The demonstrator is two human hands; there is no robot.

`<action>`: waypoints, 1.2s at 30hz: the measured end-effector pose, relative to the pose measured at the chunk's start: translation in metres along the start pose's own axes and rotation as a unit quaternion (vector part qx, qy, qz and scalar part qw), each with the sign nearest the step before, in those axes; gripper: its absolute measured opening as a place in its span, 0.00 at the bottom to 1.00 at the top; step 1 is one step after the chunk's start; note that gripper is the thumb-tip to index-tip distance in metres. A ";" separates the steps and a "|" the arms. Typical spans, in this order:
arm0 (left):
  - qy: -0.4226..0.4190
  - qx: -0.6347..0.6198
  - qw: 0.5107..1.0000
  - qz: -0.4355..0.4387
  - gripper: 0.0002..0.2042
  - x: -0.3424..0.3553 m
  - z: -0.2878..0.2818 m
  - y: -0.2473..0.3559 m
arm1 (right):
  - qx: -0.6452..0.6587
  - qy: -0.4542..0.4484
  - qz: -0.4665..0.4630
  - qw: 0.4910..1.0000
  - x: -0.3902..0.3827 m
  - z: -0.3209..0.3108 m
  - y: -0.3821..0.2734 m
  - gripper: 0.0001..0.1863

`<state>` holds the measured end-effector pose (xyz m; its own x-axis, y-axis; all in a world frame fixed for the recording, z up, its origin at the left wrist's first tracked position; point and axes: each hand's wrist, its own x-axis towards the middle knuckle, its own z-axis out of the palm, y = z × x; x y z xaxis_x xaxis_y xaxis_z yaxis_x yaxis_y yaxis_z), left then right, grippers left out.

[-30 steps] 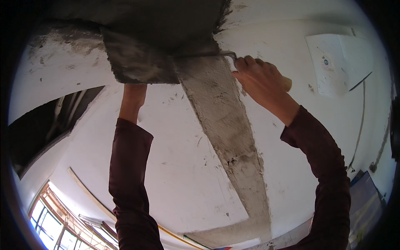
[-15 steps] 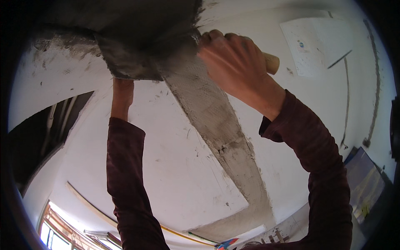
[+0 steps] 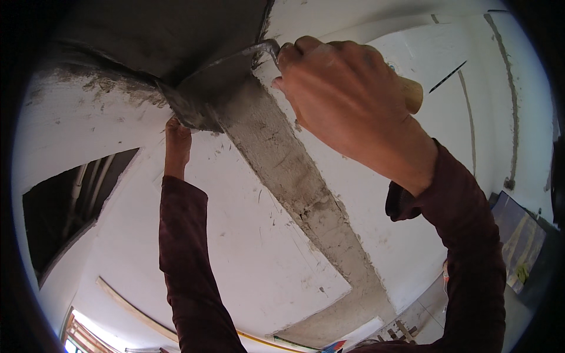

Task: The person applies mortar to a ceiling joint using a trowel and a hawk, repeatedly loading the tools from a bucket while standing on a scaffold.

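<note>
Firmly, the right hand (image 3: 359, 106) wraps its fingers round the wooden handle (image 3: 413, 95) of a trowel (image 3: 267, 46), its blade near the grey strip (image 3: 294, 182) and a dark, mortar-like patch (image 3: 170, 32). The left hand (image 3: 178, 134) meets a dark board's (image 3: 187, 109) lower edge (fingers partly hidden; I cannot tell how they close). Tilting that board could spill any load; uneven trowel pressure might gouge the strip.
</note>
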<state>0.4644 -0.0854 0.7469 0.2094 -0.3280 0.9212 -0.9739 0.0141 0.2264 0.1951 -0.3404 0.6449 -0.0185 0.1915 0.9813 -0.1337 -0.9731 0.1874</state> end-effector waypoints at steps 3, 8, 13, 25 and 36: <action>-0.013 -0.009 1.000 -0.002 0.09 -0.003 -0.005 0.001 | -0.003 -0.022 0.007 1.000 0.003 -0.019 -0.001 0.11; -0.041 -0.021 0.999 0.008 0.10 -0.006 0.004 0.014 | -0.022 -0.011 0.006 1.000 0.003 -0.044 0.005 0.12; -0.033 0.002 0.999 -0.021 0.11 -0.008 0.005 0.021 | 0.000 -0.015 0.018 1.000 -0.020 -0.070 0.009 0.14; -0.043 0.040 0.998 -0.017 0.11 0.003 -0.008 0.003 | -0.031 0.040 -0.126 0.991 0.001 -0.020 -0.007 0.06; -0.044 -0.002 0.998 -0.037 0.12 0.002 -0.002 0.009 | -0.094 0.089 -0.222 0.966 0.018 -0.056 -0.011 0.07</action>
<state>0.4559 -0.0843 0.7517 0.2712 -0.4103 0.8707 -0.9559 -0.0084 0.2937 0.1407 -0.3191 0.6586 -0.0868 0.6199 0.7799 -0.3454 -0.7530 0.5601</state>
